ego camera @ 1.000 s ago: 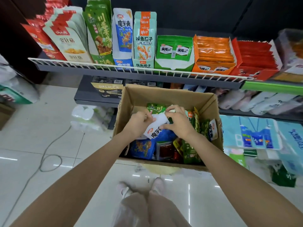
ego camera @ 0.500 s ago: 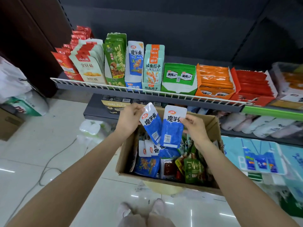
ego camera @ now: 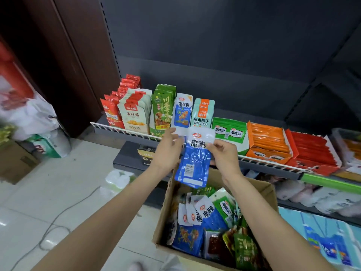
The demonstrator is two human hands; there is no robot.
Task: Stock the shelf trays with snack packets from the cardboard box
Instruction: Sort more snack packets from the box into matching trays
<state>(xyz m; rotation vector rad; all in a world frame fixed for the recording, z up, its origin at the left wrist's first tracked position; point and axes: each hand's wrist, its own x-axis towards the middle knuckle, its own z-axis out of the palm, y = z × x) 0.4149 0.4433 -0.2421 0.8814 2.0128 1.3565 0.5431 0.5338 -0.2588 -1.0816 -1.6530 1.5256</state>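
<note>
Both forearms bare (no sleeves, rings or watch showing).

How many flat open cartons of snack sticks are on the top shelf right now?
3. A green carton right of the standing packets, an orange carton next to it, then a red carton. More may sit past the right edge, where the view blurs.

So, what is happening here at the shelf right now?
A person is stocking snacks. Both hands, the left hand and the right hand, pinch the top of blue snack packets, held up in front of the shelf tray with the same blue packets. The open cardboard box below is full of mixed packets.
</note>
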